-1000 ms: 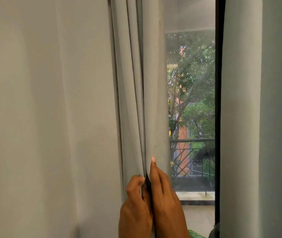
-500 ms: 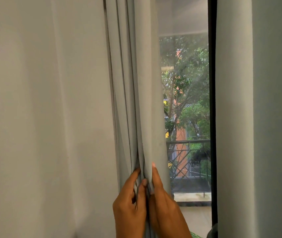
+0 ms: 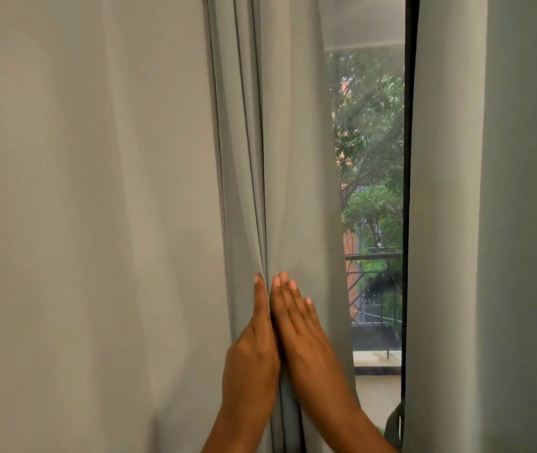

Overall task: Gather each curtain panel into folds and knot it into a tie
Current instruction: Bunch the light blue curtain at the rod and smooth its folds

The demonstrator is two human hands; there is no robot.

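A narrow strip of window (image 3: 371,178) is showing from top to bottom. A dark frame (image 3: 409,191) is standing upright along its right edge. Soft daylight is coming through the glass. Outside, green trees (image 3: 375,103) are filling most of the view, and an orange building (image 3: 350,243) is showing behind them on the left. A dark metal railing (image 3: 373,256) with crossed bars is running across below the trees. A pale ledge (image 3: 376,358) is lying under it, with a light floor (image 3: 378,397) showing lower down. A grey overhang (image 3: 362,21) is spanning the top.
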